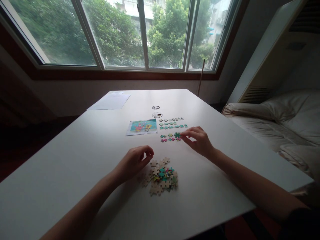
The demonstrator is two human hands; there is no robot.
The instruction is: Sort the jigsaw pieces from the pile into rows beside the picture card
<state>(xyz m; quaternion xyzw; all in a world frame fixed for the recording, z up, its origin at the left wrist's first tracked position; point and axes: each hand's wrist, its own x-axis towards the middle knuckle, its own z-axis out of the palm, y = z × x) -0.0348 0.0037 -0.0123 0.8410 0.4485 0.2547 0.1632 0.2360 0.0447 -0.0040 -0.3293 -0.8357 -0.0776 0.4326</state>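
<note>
My right hand [198, 141] pinches a dark green puzzle piece [177, 135] between thumb and fingertips. It is held at the right end of the laid-out rows of puzzle pieces [171, 127], close to a pink piece [178, 139]. Curled with thumb and index finger nearly meeting, my left hand [136, 161] shows nothing between its fingertips. It hovers at the upper left of a heap of loose puzzle pieces [163, 184], many lying with the plain tan side up, others green, teal, yellow and pink. Left of the rows lies a colourful cartoon picture sheet [142, 127].
The white table [75, 160] stretches toward the window. Two round marks or discs [157, 115] show beyond the picture sheet. A paper sheet [110, 101] lies at the far left corner. A pale leather sofa [262, 116] stands right of the table, and a thin stick [201, 78] leans behind it.
</note>
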